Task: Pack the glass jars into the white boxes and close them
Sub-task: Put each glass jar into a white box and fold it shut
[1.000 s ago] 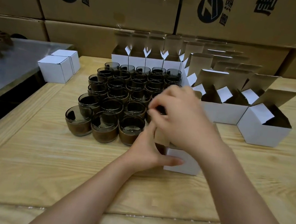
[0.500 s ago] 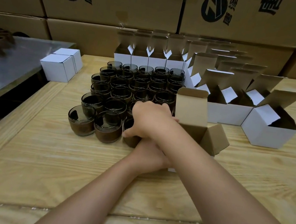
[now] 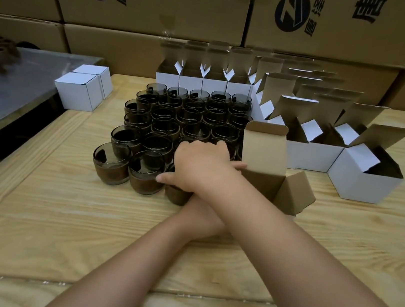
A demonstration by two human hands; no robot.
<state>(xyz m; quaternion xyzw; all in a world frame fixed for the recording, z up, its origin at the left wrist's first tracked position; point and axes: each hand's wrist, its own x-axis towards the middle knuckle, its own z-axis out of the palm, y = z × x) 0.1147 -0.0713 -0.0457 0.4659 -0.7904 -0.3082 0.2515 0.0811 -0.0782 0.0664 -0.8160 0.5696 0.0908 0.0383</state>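
Looking across the wooden table [image 3: 61,211], we judge this job barely begun. The big block of glass jars [image 3: 188,114] stands unpacked in the middle, several rows deep. Behind it and to its right a crowd of open white boxes [image 3: 364,185] waits with flaps up, and we see nothing inside those we can look into. Only two closed white boxes [image 3: 77,92] sit at the left edge, so we reckon two packed and dozens to go.

Nearest us, one open box [image 3: 264,152] stands just right of the jars, lid flap upright. The right hand [image 3: 199,166] reaches across, fingers curled over the front jar [image 3: 175,196], which sits on the table at the block's near corner.

Now the blind spots. The left hand [image 3: 202,219] lies under the right forearm, so we cannot tell whether it grips anything. That box's base is covered too, and the far jars merge into one dark mass.
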